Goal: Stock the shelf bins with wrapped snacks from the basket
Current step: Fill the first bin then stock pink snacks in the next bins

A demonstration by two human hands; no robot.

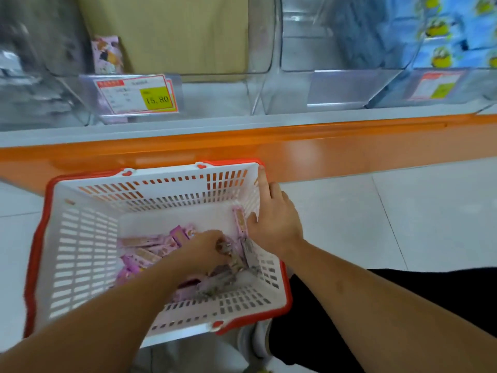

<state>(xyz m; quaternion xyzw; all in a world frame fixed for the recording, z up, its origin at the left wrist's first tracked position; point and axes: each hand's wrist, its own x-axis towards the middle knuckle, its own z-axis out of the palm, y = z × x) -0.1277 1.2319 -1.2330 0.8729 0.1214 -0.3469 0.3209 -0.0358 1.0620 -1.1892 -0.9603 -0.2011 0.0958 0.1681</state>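
A white slatted basket point(88, 238) with a red rim stands on the floor below the shelf. Several pink wrapped snacks point(150, 249) lie in its bottom. My left hand point(207, 246) reaches down into the basket, and its fingers curl around a bunch of the pink snacks near the right wall. My right hand point(271, 216) grips the basket's right rim, with the thumb inside the wall and the fingers outside. Above, a clear plastic shelf bin point(220, 76) with a price tag point(137, 94) holds one pink snack pack point(106, 53) at its left.
An orange shelf edge point(322, 146) runs across just beyond the basket. More clear bins sit left and right; the right one point(457, 36) holds blue packs. A second price tag point(438, 84) hangs there. Pale floor tiles point(403, 211) lie to the right. My dark-clothed knee point(403, 292) is beside the basket.
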